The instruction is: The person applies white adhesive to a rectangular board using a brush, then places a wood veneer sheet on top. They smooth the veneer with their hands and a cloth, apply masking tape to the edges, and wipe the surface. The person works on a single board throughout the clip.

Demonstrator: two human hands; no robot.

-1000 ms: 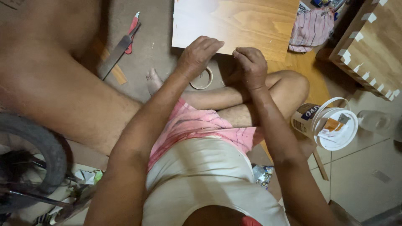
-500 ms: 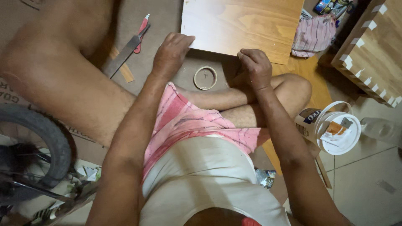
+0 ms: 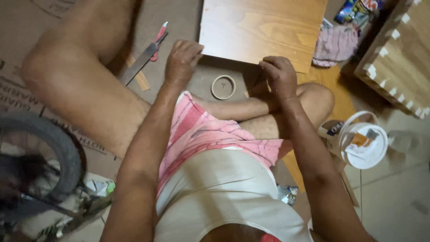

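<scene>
I sit cross-legged on the floor in front of a flat wooden board. My left hand hovers by the board's near left corner with its fingers curled in, and nothing shows in it. My right hand is at the board's near edge with its fingers pinched together above my knee; I see nothing held in it. A small roll of tape lies flat on the cardboard between my hands.
A long metal file and a red-handled tool lie at the left of the board. At the right are a white bucket, a striped cloth and a finger-jointed wooden box. A dark tyre sits at the lower left.
My left hand has moved left, away from my right hand, to the board's corner. The tape roll it covered now lies in plain view. My right hand has stayed at the board's edge.
</scene>
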